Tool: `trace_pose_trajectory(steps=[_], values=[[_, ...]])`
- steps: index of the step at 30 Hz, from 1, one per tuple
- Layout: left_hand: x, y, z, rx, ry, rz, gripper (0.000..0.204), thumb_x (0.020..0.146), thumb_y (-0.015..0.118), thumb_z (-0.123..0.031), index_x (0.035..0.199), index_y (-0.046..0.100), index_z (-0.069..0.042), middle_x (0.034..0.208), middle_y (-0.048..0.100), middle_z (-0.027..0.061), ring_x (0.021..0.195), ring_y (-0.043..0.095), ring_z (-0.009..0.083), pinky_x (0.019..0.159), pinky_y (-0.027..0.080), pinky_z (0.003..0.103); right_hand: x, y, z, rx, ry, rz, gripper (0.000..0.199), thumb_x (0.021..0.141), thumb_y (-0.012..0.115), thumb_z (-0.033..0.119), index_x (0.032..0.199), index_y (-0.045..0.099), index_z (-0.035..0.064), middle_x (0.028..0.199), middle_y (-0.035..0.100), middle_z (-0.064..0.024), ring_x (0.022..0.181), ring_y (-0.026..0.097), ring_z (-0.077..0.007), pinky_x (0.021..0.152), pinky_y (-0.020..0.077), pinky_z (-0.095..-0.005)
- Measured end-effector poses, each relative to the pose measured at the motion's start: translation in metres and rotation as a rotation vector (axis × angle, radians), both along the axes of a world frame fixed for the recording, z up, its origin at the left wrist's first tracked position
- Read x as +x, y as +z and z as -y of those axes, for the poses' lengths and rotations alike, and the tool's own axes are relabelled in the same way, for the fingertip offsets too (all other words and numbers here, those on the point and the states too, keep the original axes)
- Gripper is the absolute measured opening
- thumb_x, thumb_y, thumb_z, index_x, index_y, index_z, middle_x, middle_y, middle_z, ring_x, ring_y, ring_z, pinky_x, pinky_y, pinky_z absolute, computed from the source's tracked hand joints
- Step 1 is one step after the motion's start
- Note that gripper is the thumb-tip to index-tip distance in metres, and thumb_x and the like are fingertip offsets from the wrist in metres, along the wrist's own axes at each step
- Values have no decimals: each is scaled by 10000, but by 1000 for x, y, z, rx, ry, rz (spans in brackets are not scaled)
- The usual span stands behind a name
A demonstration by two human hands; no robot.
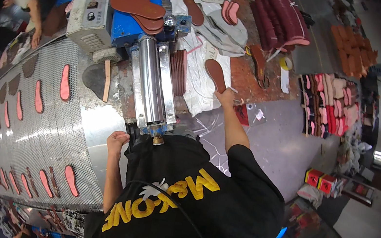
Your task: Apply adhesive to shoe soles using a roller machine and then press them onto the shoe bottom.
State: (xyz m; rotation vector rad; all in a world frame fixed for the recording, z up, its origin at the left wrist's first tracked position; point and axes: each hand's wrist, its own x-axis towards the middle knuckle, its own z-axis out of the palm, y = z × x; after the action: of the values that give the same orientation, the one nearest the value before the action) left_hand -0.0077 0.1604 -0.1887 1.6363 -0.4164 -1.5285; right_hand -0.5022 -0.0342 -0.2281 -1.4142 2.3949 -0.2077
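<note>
My right hand [225,97] is closed round the near end of a brown insole [214,73], which points away from me over a white cloth [194,92] on the workbench. My left hand [118,140] is low beside the front end of the roller machine. Its fingers are curled together, and anything in them is too small or hidden to make out. Between my hands lies the machine's shiny steel roller [150,81]. A row of brown insoles [177,73] stands against its right side. More brown insoles [137,6] are piled on the blue machine housing [127,33].
On the left a perforated metal conveyor [45,136] carries pink insoles [71,180] in rows. A grey control box [89,22] stands beyond it. Maroon rolled bundles [279,19] and a tape roll [285,63] lie at right. Another person's arm [35,19] reaches in far left.
</note>
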Motion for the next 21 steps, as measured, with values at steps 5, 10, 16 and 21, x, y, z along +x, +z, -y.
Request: trace_pose_trajectory(steps=[5, 10, 16, 21], values=[[-5, 20, -14, 19, -2, 28, 176, 746, 655, 10, 898, 569, 35, 803, 627, 100, 688, 622, 170, 662, 540, 264, 12, 12, 4, 157, -126, 4, 721, 616, 734, 357, 1176, 438, 12, 1178, 465, -208, 1133, 440, -362, 920, 417, -455], [-7, 28, -11, 14, 29, -27, 158, 764, 616, 42, 907, 553, 64, 811, 629, 123, 708, 628, 183, 685, 547, 276, -8, 19, -2, -409, -50, 224, 599, 579, 700, 232, 1085, 490, -12, 1101, 495, -237, 1027, 486, -382, 878, 406, -421], [8, 32, 17, -66, -6, -32, 166, 823, 555, 2, 979, 547, 60, 877, 618, 120, 778, 622, 188, 748, 531, 279, 18, 132, -2, -572, 276, 579, 576, 621, 635, 132, 1167, 486, 22, 1074, 504, -170, 1009, 513, -299, 884, 403, -353], [10, 89, 96, -483, -261, 187, 371, 799, 510, 54, 1168, 500, 24, 1170, 541, 105, 1085, 522, 186, 915, 427, 289, 71, 195, 8, -480, 682, 569, 565, 615, 619, 122, 1162, 504, 40, 1082, 508, -149, 1014, 510, -302, 889, 401, -346]])
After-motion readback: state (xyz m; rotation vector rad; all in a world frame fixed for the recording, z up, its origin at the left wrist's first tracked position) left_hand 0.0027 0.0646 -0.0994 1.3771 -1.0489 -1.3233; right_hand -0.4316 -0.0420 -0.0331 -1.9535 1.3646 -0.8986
